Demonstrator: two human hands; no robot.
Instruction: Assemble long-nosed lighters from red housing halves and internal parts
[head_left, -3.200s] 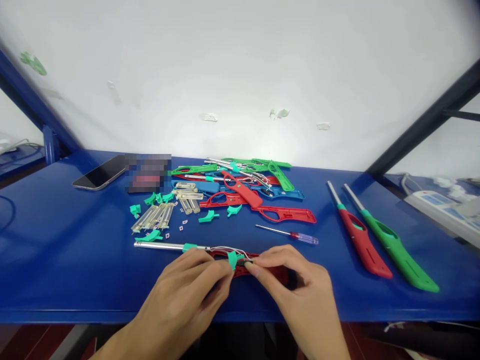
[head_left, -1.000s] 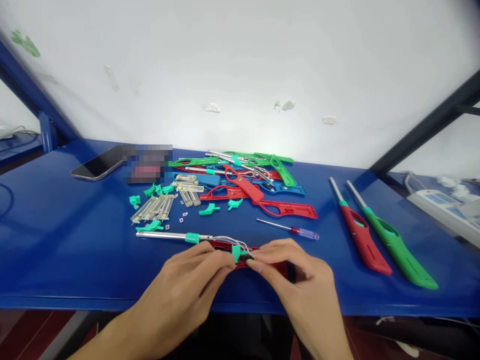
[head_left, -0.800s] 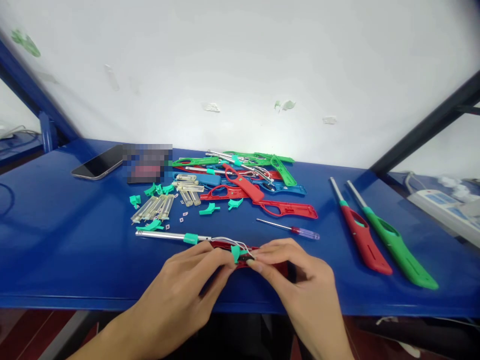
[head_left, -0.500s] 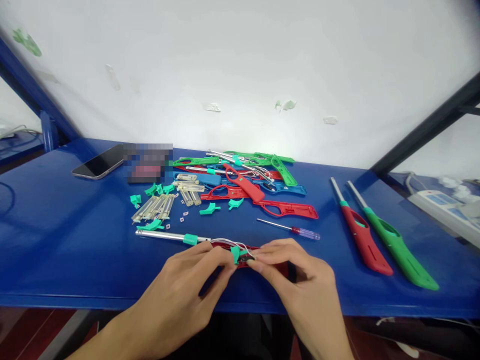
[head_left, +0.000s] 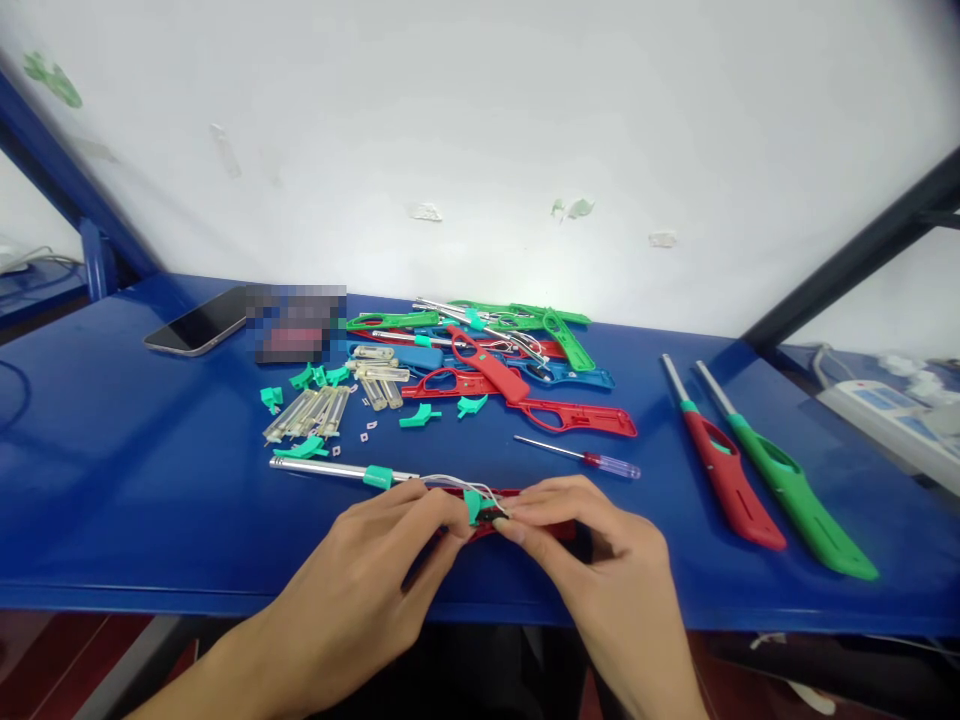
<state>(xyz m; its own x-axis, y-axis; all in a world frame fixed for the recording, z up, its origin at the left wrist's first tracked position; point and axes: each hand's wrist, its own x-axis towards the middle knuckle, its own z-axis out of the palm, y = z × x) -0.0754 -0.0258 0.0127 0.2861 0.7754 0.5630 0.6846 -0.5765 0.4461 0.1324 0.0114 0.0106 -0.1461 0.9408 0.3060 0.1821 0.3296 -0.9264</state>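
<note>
Near the table's front edge lies a red lighter half-shell (head_left: 511, 493) with its inside facing up, partly hidden by my fingers. A metal lighter tube (head_left: 322, 468) with a teal collar (head_left: 377, 477) reaches left from it. White wires (head_left: 461, 483) loop from the tube toward my right fingertips. My left hand (head_left: 375, 560) is closed, thumb and index finger pinching a teal trigger (head_left: 475, 504) over the shell. Beside it, my right hand (head_left: 611, 550) pinches a small black part (head_left: 493, 515) at the wire ends; its full shape is hidden.
Behind lie a pile of lighter shells (head_left: 487, 365), clear fuel tanks (head_left: 311, 412) and loose teal triggers (head_left: 420, 416). A screwdriver (head_left: 611, 466) rests ahead of my right hand. A red lighter (head_left: 731, 480) and a green lighter (head_left: 802, 495) lie right. A phone (head_left: 199, 322) is back left.
The metal tube and the teal trigger have shifted very slightly left. Both hands keep nearly the same pinch and place.
</note>
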